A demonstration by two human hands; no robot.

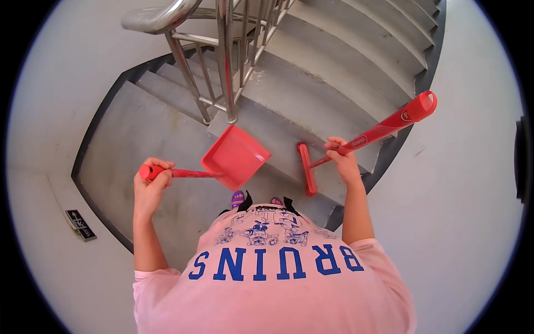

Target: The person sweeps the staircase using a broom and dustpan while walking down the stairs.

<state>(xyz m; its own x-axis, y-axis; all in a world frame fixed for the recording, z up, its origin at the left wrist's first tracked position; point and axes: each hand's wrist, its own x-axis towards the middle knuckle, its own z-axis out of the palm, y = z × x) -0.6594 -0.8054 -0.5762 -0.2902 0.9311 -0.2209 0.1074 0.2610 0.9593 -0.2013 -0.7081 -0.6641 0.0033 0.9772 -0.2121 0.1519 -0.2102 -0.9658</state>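
Observation:
My left hand (154,183) is closed around the handle of a red dustpan (236,157), near the handle's end. The dustpan's wide pan hangs in front of me, just below the foot of the metal railing in the view. With its fingers wrapped round the handle, my right hand (341,156) holds a red broom (307,170). The long handle slants up to the right past my hand, its end toward the camera. The narrow broom head is down over the lower stair steps, right of the dustpan. Whether its bristles touch the step I cannot tell.
Grey concrete stairs (334,67) climb to the upper right, and further steps (167,89) lie at the left. A metal railing (225,67) stands between them. My feet in purple sandals (237,199) are on the grey floor. A dark sign (81,225) is on the left wall.

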